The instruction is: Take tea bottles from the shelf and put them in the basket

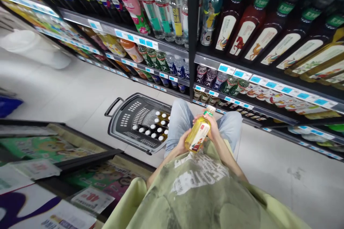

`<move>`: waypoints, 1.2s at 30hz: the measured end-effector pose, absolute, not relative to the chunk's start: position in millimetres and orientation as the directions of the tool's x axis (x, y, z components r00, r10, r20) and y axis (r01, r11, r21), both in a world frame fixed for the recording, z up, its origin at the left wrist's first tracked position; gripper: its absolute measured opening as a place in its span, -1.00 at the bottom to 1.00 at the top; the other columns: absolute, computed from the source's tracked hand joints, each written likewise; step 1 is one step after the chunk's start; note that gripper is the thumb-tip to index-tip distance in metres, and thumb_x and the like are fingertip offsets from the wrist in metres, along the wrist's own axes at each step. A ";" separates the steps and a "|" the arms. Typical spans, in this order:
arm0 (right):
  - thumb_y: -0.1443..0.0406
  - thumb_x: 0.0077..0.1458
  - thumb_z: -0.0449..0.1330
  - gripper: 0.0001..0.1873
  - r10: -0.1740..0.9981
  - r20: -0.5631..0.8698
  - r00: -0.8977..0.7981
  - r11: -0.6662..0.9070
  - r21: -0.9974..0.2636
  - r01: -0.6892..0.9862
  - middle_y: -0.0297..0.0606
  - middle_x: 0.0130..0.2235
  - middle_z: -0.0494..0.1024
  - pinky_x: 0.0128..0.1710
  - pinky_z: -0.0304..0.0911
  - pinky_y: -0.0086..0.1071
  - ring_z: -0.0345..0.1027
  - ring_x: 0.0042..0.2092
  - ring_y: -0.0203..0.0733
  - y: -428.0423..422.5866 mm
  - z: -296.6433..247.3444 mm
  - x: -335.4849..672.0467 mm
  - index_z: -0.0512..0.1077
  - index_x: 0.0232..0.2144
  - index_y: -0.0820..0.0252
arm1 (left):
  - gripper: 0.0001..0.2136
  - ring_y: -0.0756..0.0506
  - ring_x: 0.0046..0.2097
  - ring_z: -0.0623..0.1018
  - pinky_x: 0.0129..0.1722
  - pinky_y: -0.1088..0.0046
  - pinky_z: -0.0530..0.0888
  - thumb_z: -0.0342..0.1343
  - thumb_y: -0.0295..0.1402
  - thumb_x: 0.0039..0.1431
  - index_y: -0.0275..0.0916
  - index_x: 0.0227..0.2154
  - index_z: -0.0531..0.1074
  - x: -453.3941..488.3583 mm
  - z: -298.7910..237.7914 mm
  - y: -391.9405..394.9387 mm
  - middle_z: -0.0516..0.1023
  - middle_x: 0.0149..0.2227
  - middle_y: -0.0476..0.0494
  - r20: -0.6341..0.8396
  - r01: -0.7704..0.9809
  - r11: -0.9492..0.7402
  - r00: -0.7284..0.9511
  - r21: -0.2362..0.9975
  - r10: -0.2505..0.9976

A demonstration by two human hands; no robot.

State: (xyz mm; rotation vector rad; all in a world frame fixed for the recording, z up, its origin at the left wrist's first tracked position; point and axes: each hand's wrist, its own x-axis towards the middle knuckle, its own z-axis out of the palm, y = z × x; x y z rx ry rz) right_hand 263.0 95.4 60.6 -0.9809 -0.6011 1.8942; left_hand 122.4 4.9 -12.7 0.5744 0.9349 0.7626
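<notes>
A tea bottle point(197, 132) with yellow liquid, a white cap and a green neck band is held tilted above my lap. My left hand point(185, 139) wraps around its lower body from the left side. Higher up, my right hand point(213, 125) grips it near the neck from the right. The palms and some of the fingers are hidden behind the bottle. To the left of my knees, a grey shopping basket point(129, 114) rests on the floor with several white-capped bottles point(153, 127) in it.
Drink shelves point(209, 61) run across the front, with dark tea bottles point(247, 35) at upper right and clear soda bottles point(161, 10) left of the black upright point(192, 25). A display of packaged goods point(88, 171) stands close at lower left. A white bin-like object point(34, 48) is farther left.
</notes>
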 end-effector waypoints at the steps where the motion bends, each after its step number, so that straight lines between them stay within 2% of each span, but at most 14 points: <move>1: -0.03 -0.02 0.44 -0.45 0.883 -0.389 -0.261 -0.469 -0.748 -0.470 -0.35 -0.38 0.66 -0.31 0.52 -0.21 0.61 -0.32 -0.02 94.2 59.4 263.1 0.44 -0.05 0.02 | -0.19 -0.34 -0.21 0.66 -0.15 0.12 0.56 -0.17 0.33 0.34 -0.39 -0.03 0.60 124.0 -12.2 6.9 0.66 -0.29 -0.37 -0.507 -0.270 0.580 0.295 0.769 0.810; 3: 0.01 -0.03 0.46 -0.47 0.905 -0.373 -0.204 -0.424 -0.830 -0.362 -0.37 -0.41 0.64 -0.30 0.49 -0.24 0.58 -0.35 -0.07 91.0 55.7 265.9 0.45 -0.06 0.04 | -0.33 -0.30 -0.16 0.63 -0.05 0.15 0.55 0.01 0.25 0.34 -0.37 -0.15 0.62 126.1 -9.0 11.7 0.66 -0.26 -0.33 -0.476 -0.147 0.490 0.122 0.859 0.871; 4: 0.06 -0.05 0.49 -0.48 0.920 -0.349 -0.181 -0.388 -0.880 -0.275 -0.37 -0.40 0.64 -0.27 0.48 -0.27 0.56 -0.34 -0.10 89.2 53.5 268.2 0.46 -0.07 0.05 | -0.38 -0.28 -0.12 0.61 -0.01 0.18 0.54 0.09 0.22 0.32 -0.35 -0.15 0.62 126.1 -5.9 14.3 0.66 -0.20 -0.31 -0.410 -0.088 0.412 0.045 0.907 0.911; 7: 0.23 -0.14 0.55 -0.40 0.944 -0.250 -0.214 -0.253 -0.967 0.014 -0.35 -0.32 0.67 -0.22 0.44 -0.32 0.54 -0.29 -0.13 83.5 46.6 275.5 0.50 -0.02 0.08 | -0.39 -0.23 -0.03 0.56 0.06 0.24 0.52 0.08 0.20 0.35 -0.27 0.10 0.55 121.0 9.9 21.7 0.60 0.00 -0.28 -0.199 -0.084 0.191 -0.096 0.978 0.975; 9: 0.30 -0.16 0.54 -0.28 0.919 -0.231 -0.319 -0.185 -0.968 0.168 -0.39 -0.34 0.67 -0.25 0.41 -0.32 0.50 -0.34 -0.12 79.5 41.8 278.3 0.49 0.10 0.05 | -0.39 -0.22 0.01 0.54 0.11 0.24 0.48 0.00 0.17 0.42 -0.23 0.20 0.49 114.3 23.5 26.0 0.56 0.05 -0.29 -0.095 -0.071 0.089 -0.077 0.993 0.993; 11: 0.34 -0.14 0.50 -0.18 0.875 -0.243 -0.419 -0.134 -0.953 0.272 -0.40 -0.33 0.68 -0.28 0.40 -0.31 0.51 -0.36 -0.08 75.5 36.3 279.2 0.44 0.21 0.01 | -0.47 -0.23 0.01 0.54 0.12 0.25 0.45 0.05 0.12 0.41 -0.21 0.13 0.54 106.9 35.3 29.9 0.55 0.03 -0.28 -0.004 0.097 0.002 0.027 0.995 1.000; 14: 0.37 -0.14 0.44 -0.10 0.832 -0.245 -0.498 -0.096 -0.947 0.307 -0.30 -0.19 0.73 -0.25 0.44 -0.26 0.59 -0.28 0.01 70.5 26.6 278.9 0.37 0.29 -0.01 | -0.67 -0.20 -0.18 0.55 -0.05 0.32 0.45 0.24 -0.01 0.28 -0.18 -0.14 0.60 98.0 42.4 34.1 0.60 -0.11 -0.24 0.021 0.402 -0.094 0.181 0.911 0.983; 18: 0.37 -0.14 0.44 -0.12 0.769 -0.243 -0.592 -0.084 -0.955 0.283 -0.20 -0.07 0.73 -0.19 0.53 -0.19 0.64 -0.17 0.07 66.6 15.0 277.1 0.37 0.28 0.02 | -0.81 -0.12 -0.45 0.44 -0.28 0.38 0.38 0.26 -0.14 0.23 -0.14 -0.34 0.56 95.5 37.4 32.4 0.57 -0.41 -0.14 0.017 0.519 -0.113 0.186 0.847 0.982; 20: 0.35 -0.13 0.44 -0.16 0.734 -0.245 -0.633 -0.080 -0.957 0.277 -0.16 -0.05 0.72 -0.14 0.56 -0.17 0.66 -0.14 0.08 65.4 10.9 275.2 0.39 0.25 0.04 | -0.83 -0.10 -0.47 0.43 -0.32 0.38 0.35 0.25 -0.18 0.22 -0.15 -0.38 0.55 97.7 36.5 29.8 0.58 -0.43 -0.14 0.035 0.550 -0.133 0.184 0.825 0.982; 23: 0.31 -0.10 0.45 -0.24 0.719 -0.236 -0.653 -0.072 -0.961 0.267 -0.17 0.01 0.70 -0.05 0.59 -0.08 0.66 -0.06 0.11 65.4 4.5 273.8 0.43 0.19 -0.04 | -0.84 -0.12 -0.45 0.45 -0.32 0.33 0.33 0.22 -0.23 0.25 -0.19 -0.37 0.58 98.8 40.8 28.2 0.64 -0.37 -0.23 0.057 0.668 -0.175 0.195 0.723 0.979; 26: 0.23 -0.02 0.45 -0.31 0.760 -0.204 -0.617 -0.045 -0.964 0.263 -0.24 0.09 0.67 0.16 0.53 0.11 0.60 0.13 0.18 72.0 -8.4 285.1 0.44 0.18 -0.20 | -0.78 -0.16 -0.45 0.47 -0.33 0.29 0.31 0.17 -0.24 0.31 -0.23 -0.37 0.60 87.0 46.7 31.8 0.63 -0.42 -0.27 0.085 0.777 -0.163 0.141 0.607 0.986; 29: 0.09 0.04 0.42 -0.49 0.835 -0.203 -0.511 0.012 -0.922 0.387 -0.24 0.12 0.65 0.33 0.34 0.32 0.50 0.25 0.27 87.1 -32.7 319.2 0.49 0.07 -0.26 | -0.78 -0.18 -0.42 0.53 -0.32 0.30 0.35 0.18 -0.22 0.28 -0.23 -0.39 0.58 58.6 48.4 37.8 0.61 -0.44 -0.23 0.109 0.799 -0.044 -0.027 0.600 0.994; 32: -0.07 0.02 0.35 -0.68 0.918 -0.167 -0.360 0.079 -0.812 0.578 -0.17 0.02 0.67 0.34 0.27 0.40 0.47 0.25 0.40 102.5 -61.2 368.0 0.52 -0.16 -0.30 | -0.80 -0.19 -0.33 0.62 -0.24 0.32 0.42 0.18 -0.21 0.23 -0.22 -0.30 0.61 22.1 45.5 41.1 0.67 -0.35 -0.20 0.128 0.727 0.159 -0.323 0.667 0.938; 36: -0.18 0.06 0.15 -0.73 0.978 -0.093 -0.186 0.057 -0.741 0.669 -0.17 -0.10 0.68 0.31 0.26 0.48 0.47 0.25 0.44 107.5 -81.6 417.9 0.45 -0.29 -0.33 | -0.73 -0.19 -0.21 0.66 -0.12 0.34 0.46 0.16 -0.15 0.28 -0.25 -0.21 0.61 -21.8 36.9 40.6 0.71 -0.24 -0.21 0.128 0.633 0.348 -0.582 0.692 0.803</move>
